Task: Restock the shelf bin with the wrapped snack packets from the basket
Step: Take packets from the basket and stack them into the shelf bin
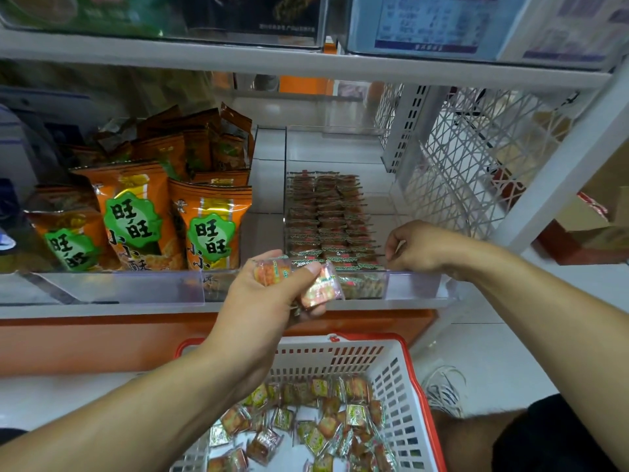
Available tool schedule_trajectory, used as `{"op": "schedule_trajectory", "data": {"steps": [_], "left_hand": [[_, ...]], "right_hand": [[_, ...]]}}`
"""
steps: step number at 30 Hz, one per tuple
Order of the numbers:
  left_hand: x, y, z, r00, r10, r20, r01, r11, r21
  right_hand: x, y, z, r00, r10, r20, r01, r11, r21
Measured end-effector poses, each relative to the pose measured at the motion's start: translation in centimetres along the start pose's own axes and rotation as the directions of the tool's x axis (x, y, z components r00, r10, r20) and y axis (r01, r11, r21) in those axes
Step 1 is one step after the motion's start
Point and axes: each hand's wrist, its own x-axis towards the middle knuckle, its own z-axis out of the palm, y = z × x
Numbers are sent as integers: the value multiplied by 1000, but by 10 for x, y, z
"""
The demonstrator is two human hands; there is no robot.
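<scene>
Head view: worn on the person's head, close above the white basket [405,376].
Facing: forward and down, toward the clear shelf bin [412,284] just beyond the basket.

A white metal shelving unit [306,68] fills the view, its upper board carrying clear plastic display boxes [163,15] with blurred printed goods inside. On the lower board, beside the left edge, stand glossy orange snack bags with green labels [136,216] behind a clear plastic front rail [119,287] — below it runs an orange base panel [102,338]. To the right a white lattice side panel [476,158] closes the unit, and beyond it lie pale floor tiles [483,349] and brown cardboard boxes [599,199] — the light is even and soft
</scene>
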Motion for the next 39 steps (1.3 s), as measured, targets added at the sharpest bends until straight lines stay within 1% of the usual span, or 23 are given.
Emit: {"op": "schedule_trajectory", "data": {"steps": [2, 4, 5, 6, 7, 8, 9, 10, 11, 12, 15, 16, 18, 19, 21, 23, 25, 26, 28, 32, 34, 36, 39], "left_hand": [[-1, 0, 0, 1000, -15, 5, 15, 999, -42], [-2, 1, 0, 1000, -27, -1, 27, 994, -108], [-3, 2, 0, 1000, -31, -5, 30, 989, -145], [-4, 3, 0, 999, -31, -6, 30, 985, -171], [-5, 3, 0, 1000, -29, -3, 28, 982, -186], [-6, 4, 0, 1000, -25, 5, 26, 981, -194], [-7, 6, 1, 1000, -22, 18, 25, 980, -199], [-8, 8, 2, 999, -17, 34, 24, 980, -199], [-9, 9, 3, 999, -16, 46, 25, 979, -202], [-10, 10, 2, 999, -24, 47, 34, 977, -211], [-14, 13, -2, 995, -100, 15, 101, 968, -228], [-16, 13, -3, 993, -116, 24, 118, 973, -196], [-20, 12, -3, 992, -120, 46, 124, 986, -113], [-23, 12, -1, 993, -111, 44, 114, 991, -72], [-29, 10, 3, 996, -87, 21, 87, 996, 29], [-34, 5, 6, 998, -61, 26, 56, 986, 159], [-40, 2, 8, 998, -46, 39, 37, 977, 209], [-42, 2, 9, 998, -45, 49, 34, 980, 197], [-41, 4, 7, 997, -45, 64, 35, 988, 148], [-35, 13, -2, 990, -92, 106, 95, 995, -21], [-34, 16, -3, 982, -118, 146, 131, 988, -85], [-33, 17, -4, 985, -90, 144, 107, 987, -116], [-30, 19, -6, 998, -18, 54, 25, 991, -131]], "right_hand": [[-5, -3, -4, 999, -13, -35, 11, 998, -60], [-15, -10, -11, 973, -95, -212, 73, 991, -111], [-22, -16, -14, 943, -152, -295, 145, 988, -45], [-31, -25, -16, 929, -195, -313, 234, 968, 91], [-43, -36, -16, 937, -239, -254, 307, 912, 271], [-54, -46, -13, 943, -298, -152, 334, 839, 429], [-64, -53, -7, 933, -355, -60, 335, 796, 504], [-71, -58, 0, 911, -413, -8, 359, 780, 512], [-77, -61, 6, 886, -463, -6, 407, 772, 487], [-79, -63, 10, 866, -498, -41, 460, 763, 455], [-83, -63, 10, 818, -560, -129, 548, 693, 468], [-84, -64, 10, 799, -589, -124, 574, 684, 451], [-85, -64, 14, 773, -625, -107, 621, 711, 330], [-85, -65, 18, 774, -625, -99, 625, 732, 272], [-87, -67, 25, 783, -620, -58, 614, 754, 234], [-88, -68, 31, 754, -656, -27, 653, 744, 142], [-91, -70, 35, 712, -702, -10, 702, 712, -10], [-93, -71, 35, 698, -716, -9, 714, 698, -53], [-94, -70, 34, 676, -736, -47, 734, 677, -50], [-90, -68, 27, 621, -723, -303, 767, 640, 46], [-88, -66, 25, 598, -716, -360, 782, 619, 68], [-87, -65, 25, 616, -700, -360, 776, 618, 126], [-83, -61, 22, 752, -556, -355, 659, 641, 393]]}}
